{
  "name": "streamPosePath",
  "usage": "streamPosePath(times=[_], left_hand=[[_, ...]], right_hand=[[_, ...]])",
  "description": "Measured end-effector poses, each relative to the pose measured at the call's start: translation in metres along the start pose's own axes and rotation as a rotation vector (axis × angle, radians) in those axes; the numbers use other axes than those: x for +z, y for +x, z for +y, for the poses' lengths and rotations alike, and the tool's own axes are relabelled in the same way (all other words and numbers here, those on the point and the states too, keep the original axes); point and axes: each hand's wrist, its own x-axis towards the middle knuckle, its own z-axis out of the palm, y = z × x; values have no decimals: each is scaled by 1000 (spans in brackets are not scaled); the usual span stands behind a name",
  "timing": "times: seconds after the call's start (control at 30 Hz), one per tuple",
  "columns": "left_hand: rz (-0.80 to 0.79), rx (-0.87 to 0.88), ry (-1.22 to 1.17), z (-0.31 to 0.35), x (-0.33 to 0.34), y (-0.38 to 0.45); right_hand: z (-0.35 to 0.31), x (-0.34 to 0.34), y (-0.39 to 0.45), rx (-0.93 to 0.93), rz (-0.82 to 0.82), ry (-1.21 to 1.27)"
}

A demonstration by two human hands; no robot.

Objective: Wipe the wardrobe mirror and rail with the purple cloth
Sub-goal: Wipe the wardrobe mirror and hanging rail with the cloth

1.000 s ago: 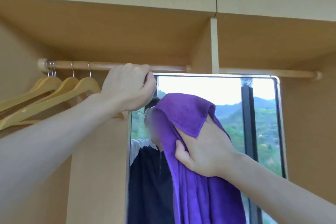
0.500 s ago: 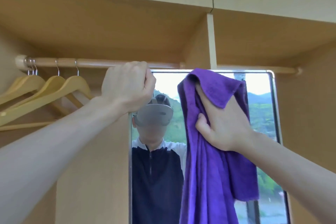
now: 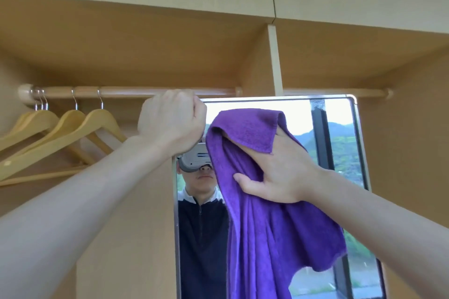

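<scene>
- The wardrobe (image 3: pixel 136 39) frames everything: a wooden recess with a top panel, and a vertical divider (image 3: pixel 275 60) coming down near the middle
- The mirror (image 3: pixel 340 128) stands upright in the right half, its long axis vertical, its top edge just below the rail; it reflects a window view and the person
- The purple cloth (image 3: pixel 267 213) hangs against the glass, covering much of the mirror's left and middle part, its upper fold near the top edge and its loose end trailing down
- The rail (image 3: pixel 150 92) runs horizontally, left to right, above the mirror; it lies straight up from the cloth, so I judge the coming wipe turns on lifting the cloth upward and then running it sideways along that long axis
- Four wooden hangers (image 3: pixel 73 128) hang near the rail's left end, well apart from the cloth
- The left hand (image 3: pixel 173 121) is nearer the rail: its grip is curled round it, beside the mirror's top left corner
- The right hand (image 3: pixel 279 170) presses the cloth flat to the glass, fingers tucked under the upper fold, thumb out over the fabric; it carries the cloth, so it has to make the reach
</scene>
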Motion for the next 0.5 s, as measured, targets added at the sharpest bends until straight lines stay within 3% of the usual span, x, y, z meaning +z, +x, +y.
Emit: streamPosePath(times=[0.13,0.33,0.5], left_hand=[[-88,-53,9,1,-3,5],[-287,-61,-287,-7,-16,-1],[-460,-34,-117,-13,-17,-7]], right_hand=[[-8,-1,4,67,37,53],[-4,-13,22,-9,2,116],[5,-38,43,-27,-62,393]])
